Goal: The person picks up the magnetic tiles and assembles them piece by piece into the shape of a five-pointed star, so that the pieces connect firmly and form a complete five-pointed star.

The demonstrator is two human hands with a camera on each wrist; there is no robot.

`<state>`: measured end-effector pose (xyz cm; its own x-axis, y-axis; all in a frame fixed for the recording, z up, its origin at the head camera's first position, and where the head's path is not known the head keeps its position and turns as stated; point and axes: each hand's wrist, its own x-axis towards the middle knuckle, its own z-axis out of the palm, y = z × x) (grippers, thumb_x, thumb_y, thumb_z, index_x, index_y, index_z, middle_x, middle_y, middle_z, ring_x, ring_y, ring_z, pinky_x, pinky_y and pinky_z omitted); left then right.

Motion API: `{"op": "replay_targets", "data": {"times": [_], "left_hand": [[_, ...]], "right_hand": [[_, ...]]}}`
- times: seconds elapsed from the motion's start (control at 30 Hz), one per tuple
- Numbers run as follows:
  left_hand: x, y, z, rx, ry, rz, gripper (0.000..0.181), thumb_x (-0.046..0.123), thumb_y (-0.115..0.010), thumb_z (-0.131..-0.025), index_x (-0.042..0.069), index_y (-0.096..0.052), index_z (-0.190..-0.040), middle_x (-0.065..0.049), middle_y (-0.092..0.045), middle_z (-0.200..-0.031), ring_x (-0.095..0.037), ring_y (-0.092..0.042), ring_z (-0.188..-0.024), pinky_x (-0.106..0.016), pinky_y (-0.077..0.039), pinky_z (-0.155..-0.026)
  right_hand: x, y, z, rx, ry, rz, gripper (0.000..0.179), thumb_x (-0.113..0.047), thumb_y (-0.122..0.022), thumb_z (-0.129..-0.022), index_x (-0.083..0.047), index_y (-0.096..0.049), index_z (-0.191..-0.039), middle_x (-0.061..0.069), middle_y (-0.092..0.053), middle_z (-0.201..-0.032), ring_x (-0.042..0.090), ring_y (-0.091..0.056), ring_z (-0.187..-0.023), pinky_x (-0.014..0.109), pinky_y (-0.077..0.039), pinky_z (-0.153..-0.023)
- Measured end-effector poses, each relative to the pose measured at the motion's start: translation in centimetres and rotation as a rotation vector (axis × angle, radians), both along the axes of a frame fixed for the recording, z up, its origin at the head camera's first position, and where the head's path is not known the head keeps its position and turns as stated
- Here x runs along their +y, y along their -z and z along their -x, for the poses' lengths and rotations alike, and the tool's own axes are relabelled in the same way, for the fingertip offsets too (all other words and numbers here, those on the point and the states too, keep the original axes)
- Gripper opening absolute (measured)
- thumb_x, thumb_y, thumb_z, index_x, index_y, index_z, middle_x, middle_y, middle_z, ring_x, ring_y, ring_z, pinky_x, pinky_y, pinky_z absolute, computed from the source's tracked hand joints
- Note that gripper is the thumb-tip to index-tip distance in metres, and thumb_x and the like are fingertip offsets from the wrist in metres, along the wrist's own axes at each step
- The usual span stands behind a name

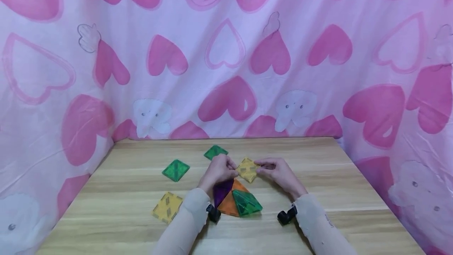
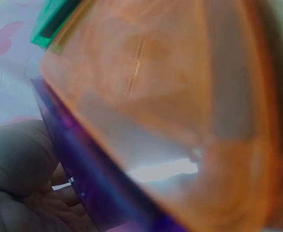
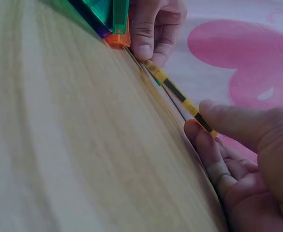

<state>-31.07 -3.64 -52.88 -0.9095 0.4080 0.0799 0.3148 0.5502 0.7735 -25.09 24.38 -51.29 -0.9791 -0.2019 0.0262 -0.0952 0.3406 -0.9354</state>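
A translucent yellow square magnetic tile (image 1: 247, 169) is held just above the table, edge-on in the right wrist view. My left hand (image 1: 220, 169) pinches its left corner between thumb and finger. At the opposite corner, my right hand (image 1: 279, 173) grips it between thumb and fingertips. Close in front of the left hand stands a raised cluster of magnetic tiles: a purple tile (image 1: 223, 191), an orange tile (image 1: 229, 204) and a green tile (image 1: 247, 203). Up close, the left wrist view shows the orange side (image 2: 156, 96), partly blurred, and the purple side (image 2: 97, 164).
Flat on the wooden table (image 1: 318, 223) lie a green square tile (image 1: 175, 170) at the left and a yellow square tile (image 1: 166, 207) by the left forearm. Another green tile (image 1: 215, 152) lies behind the left hand. A heart-patterned curtain (image 1: 226, 50) surrounds the table.
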Motion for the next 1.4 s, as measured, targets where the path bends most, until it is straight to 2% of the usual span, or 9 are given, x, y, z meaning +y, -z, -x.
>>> {"op": "replay_targets", "data": {"times": [0.17,0.27,0.5,0.73,0.93,1.07,1.2,1.3,1.4], "left_hand": [[0.2,-4.4,-2.7,-0.103,-0.025,-0.106,0.017,0.003,-0.089,-0.087,0.005,-0.079,-0.1,-0.003,-0.078,-0.088,-0.016,-0.073,-0.08,-0.034,-0.063,-0.075],[0.4,-5.2,-3.2,-0.131,-0.055,-0.166,0.021,-0.001,-0.086,-0.09,0.003,-0.079,-0.109,-0.006,-0.08,-0.09,-0.018,-0.076,-0.083,-0.036,-0.065,-0.078],[0.3,-5.9,-3.5,-0.127,-0.101,-0.194,0.016,0.003,-0.086,-0.096,0.015,-0.089,-0.106,-0.001,-0.083,-0.092,-0.017,-0.079,-0.087,-0.038,-0.067,-0.082],[0.4,-6.3,-3.7,-0.111,-0.098,-0.187,0.01,0.007,-0.088,-0.096,0.012,-0.09,-0.104,0.0,-0.084,-0.096,-0.017,-0.08,-0.09,-0.038,-0.067,-0.083],[0.7,-6.0,-4.0,-0.188,-0.108,-0.245,0.008,0.002,-0.088,-0.095,0.008,-0.089,-0.099,-0.004,-0.083,-0.088,-0.02,-0.08,-0.082,-0.037,-0.068,-0.072],[0.7,-5.8,-4.0,-0.191,-0.099,-0.25,0.008,0.002,-0.087,-0.095,0.008,-0.089,-0.101,-0.005,-0.083,-0.088,-0.021,-0.08,-0.083,-0.037,-0.068,-0.073],[-0.6,-5.9,-4.5,-0.147,-0.075,-0.207,0.014,0.011,-0.085,-0.1,0.011,-0.088,-0.113,-0.001,-0.084,-0.095,-0.018,-0.079,-0.093,-0.039,-0.067,-0.085],[-2.4,-6.1,-5.5,-0.098,-0.057,-0.148,0.023,0.019,-0.083,-0.103,0.012,-0.085,-0.125,0.001,-0.084,-0.104,-0.017,-0.076,-0.101,-0.042,-0.064,-0.093],[-4.2,-6.4,-6.6,-0.093,-0.012,-0.09,0.035,0.027,-0.087,-0.101,0.01,-0.082,-0.131,-0.003,-0.083,-0.116,-0.021,-0.075,-0.108,-0.047,-0.062,-0.099]], "right_hand": [[0.2,-0.3,0.2,-0.012,0.015,0.033,0.038,-0.013,-0.086,-0.099,-0.008,-0.08,-0.136,0.016,-0.077,-0.137,0.023,-0.076,-0.114,0.024,-0.061,-0.088],[0.4,-0.3,0.4,-0.006,0.005,0.065,0.038,-0.01,-0.085,-0.099,-0.005,-0.078,-0.136,0.019,-0.077,-0.134,0.024,-0.078,-0.11,0.024,-0.062,-0.087],[0.6,-0.3,0.7,-0.021,-0.021,0.153,0.039,-0.006,-0.083,-0.1,0.002,-0.075,-0.138,0.023,-0.078,-0.13,0.021,-0.081,-0.103,0.027,-0.065,-0.087],[1.0,-0.3,0.7,-0.057,-0.049,0.235,0.039,-0.005,-0.076,-0.106,0.008,-0.07,-0.142,0.025,-0.08,-0.122,0.021,-0.082,-0.099,0.03,-0.067,-0.084],[0.9,-0.4,0.5,-0.076,-0.028,0.302,0.039,-0.002,-0.076,-0.105,0.011,-0.069,-0.141,0.022,-0.079,-0.127,0.019,-0.081,-0.098,0.032,-0.067,-0.088],[0.8,-0.5,0.4,-0.087,0.001,0.319,0.038,-0.002,-0.077,-0.104,0.011,-0.07,-0.139,0.019,-0.08,-0.125,0.018,-0.081,-0.097,0.032,-0.067,-0.089],[0.7,-0.2,0.4,-0.086,0.004,0.321,0.039,-0.004,-0.077,-0.104,0.01,-0.07,-0.139,0.018,-0.079,-0.127,0.017,-0.08,-0.098,0.032,-0.066,-0.09],[0.7,0.1,0.4,-0.091,-0.011,0.308,0.039,-0.007,-0.078,-0.105,0.009,-0.071,-0.14,0.018,-0.078,-0.13,0.016,-0.08,-0.1,0.032,-0.066,-0.092],[1.0,0.1,0.4,-0.088,-0.02,0.286,0.04,-0.009,-0.078,-0.105,0.008,-0.071,-0.14,0.018,-0.077,-0.133,0.016,-0.079,-0.101,0.032,-0.066,-0.092]]}}
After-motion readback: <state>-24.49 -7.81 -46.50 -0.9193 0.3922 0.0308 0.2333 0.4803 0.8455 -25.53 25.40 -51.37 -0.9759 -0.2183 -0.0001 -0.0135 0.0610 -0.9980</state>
